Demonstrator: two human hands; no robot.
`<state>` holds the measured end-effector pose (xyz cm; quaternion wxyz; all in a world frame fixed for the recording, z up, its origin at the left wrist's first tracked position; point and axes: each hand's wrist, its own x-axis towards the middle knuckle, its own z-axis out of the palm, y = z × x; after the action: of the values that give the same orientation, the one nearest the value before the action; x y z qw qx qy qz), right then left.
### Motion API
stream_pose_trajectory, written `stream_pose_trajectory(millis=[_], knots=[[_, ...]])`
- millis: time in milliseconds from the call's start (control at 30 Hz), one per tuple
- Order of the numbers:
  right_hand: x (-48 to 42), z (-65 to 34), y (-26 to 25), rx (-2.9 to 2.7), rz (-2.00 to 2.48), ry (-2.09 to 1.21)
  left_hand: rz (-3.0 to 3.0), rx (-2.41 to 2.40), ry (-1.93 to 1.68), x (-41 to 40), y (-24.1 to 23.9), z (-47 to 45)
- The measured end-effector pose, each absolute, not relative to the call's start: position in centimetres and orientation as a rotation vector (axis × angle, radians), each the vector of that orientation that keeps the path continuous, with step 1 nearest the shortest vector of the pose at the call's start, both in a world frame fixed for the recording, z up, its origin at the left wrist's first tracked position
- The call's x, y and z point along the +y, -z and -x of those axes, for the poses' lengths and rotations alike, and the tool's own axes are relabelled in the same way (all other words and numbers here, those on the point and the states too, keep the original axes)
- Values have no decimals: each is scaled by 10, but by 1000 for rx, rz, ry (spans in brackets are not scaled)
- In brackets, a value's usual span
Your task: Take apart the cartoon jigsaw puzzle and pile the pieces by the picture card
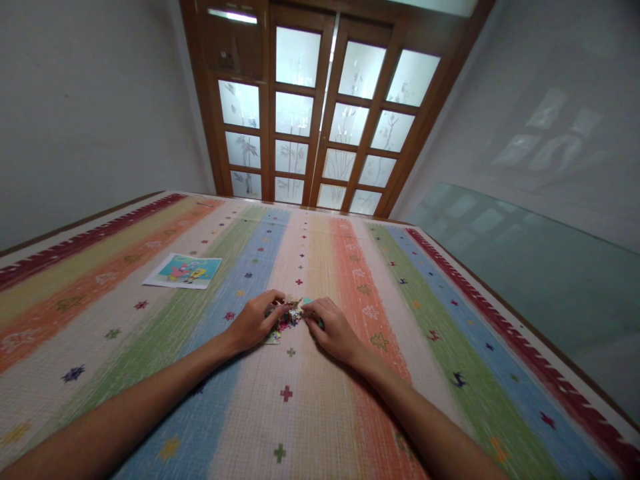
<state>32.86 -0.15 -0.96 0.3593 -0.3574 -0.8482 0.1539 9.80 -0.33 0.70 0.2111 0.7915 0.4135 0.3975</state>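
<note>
A small heap of multicoloured jigsaw pieces (291, 316) lies on the striped cloth between my two hands. My left hand (260, 320) touches the heap from the left, its fingers curled and the thumb pointing inward over some pieces. From the right, my right hand (331, 328) reaches the heap with bent fingers, and a dark bit shows between its thumb and fingers. Both hands are closed around pieces, though most of what they grip is hidden. Under the left fingers a flat, bright-coloured corner (274, 338) sticks out. A light teal patch (306, 301) shows behind the heap.
A picture card (190, 272) with two cartoon figures on blue lies left of and beyond my hands. The striped tablecloth (320, 413) covers the large table. Beyond the table's far edge stand wooden doors with glass panes (295, 113). Walls flank both sides.
</note>
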Motion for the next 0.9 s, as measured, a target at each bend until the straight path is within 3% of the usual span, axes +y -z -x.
stream_pose_trajectory(millis=[300,667,900], knots=[[1,-332,8,-1887,1023,-668,-2171,1061,-1060,2,-4,-91],[0,-342,4,-2343,1076,-407,-2524,927,-507,13,-36,-49],[-5,-341,11,-2411,963,-373,-2476,976,-473,12,-28,-54]])
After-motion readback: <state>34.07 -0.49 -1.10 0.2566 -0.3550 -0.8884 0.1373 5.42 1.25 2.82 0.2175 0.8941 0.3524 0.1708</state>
